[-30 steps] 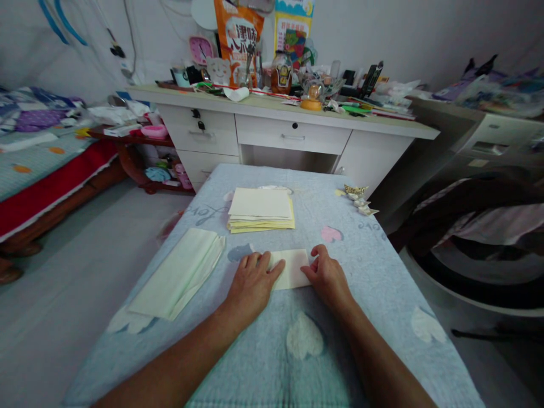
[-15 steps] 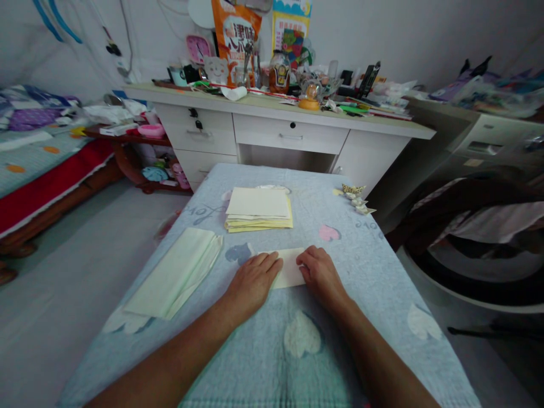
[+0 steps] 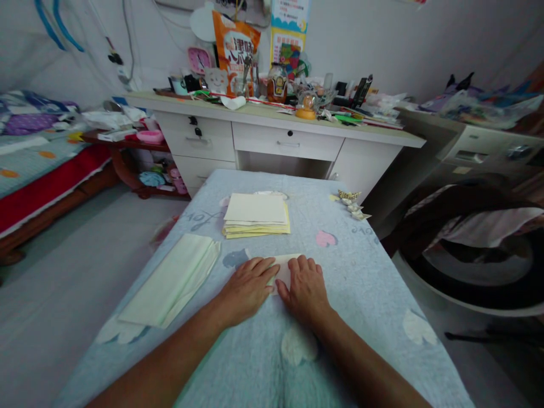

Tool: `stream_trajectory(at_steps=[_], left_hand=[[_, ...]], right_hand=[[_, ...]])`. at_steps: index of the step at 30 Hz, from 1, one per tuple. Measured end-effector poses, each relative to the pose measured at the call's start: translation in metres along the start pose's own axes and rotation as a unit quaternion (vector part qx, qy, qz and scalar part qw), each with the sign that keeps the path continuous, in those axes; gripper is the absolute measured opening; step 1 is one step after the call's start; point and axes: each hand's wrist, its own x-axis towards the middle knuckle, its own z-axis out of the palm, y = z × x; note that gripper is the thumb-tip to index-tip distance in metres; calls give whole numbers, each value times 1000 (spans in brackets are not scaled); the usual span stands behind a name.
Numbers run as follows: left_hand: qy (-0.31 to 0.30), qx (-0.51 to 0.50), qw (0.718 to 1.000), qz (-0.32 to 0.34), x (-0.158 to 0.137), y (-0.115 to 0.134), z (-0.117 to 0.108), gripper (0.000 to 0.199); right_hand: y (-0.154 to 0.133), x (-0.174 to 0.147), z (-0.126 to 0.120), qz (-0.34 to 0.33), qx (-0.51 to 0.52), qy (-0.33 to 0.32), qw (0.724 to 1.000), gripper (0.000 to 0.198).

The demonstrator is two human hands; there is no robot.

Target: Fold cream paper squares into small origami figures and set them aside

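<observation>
A small piece of pale paper lies on the cloth-covered table, and both hands hide much of it. My left hand rests palm down over its left part, fingers stretched out and holding nothing. On the right part lies my right hand, also palm down, its fingers extended and its thumb apart, pointing left. Beyond the hands sits a stack of cream and yellow paper sheets. To the left of my left hand is a folded bundle of larger pale green paper.
Small folded paper shapes stand near the table's far right corner. A white desk crowded with jars and packets is behind the table. A front-loading washing machine stands on the right, a bed on the left.
My right hand has moved left along the paper and flattened, its fingers now spread over it. My left hand stays on the paper's left part. The view has shifted slightly.
</observation>
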Motion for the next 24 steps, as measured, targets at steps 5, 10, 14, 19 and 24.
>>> stream_trajectory(at_steps=[5,10,14,19,24], left_hand=[[-29,0,1000,-12,-4,-4,0,50],[-41,-1,999,-31,-10,-13,1,53],[-52,-11,998,-32,-13,-18,-4,57],[-71,-23,996,-44,-11,-17,-8,61],[-75,-22,996,-50,-11,-16,-7,62]], right_hand=[[-3,0,2,10,-7,5,1000,48],[-4,-1,2,6,-14,5,1000,61],[-4,0,1,7,-11,-5,1000,64],[8,0,-5,2,0,-31,1000,65],[30,0,-11,26,4,-57,998,76]])
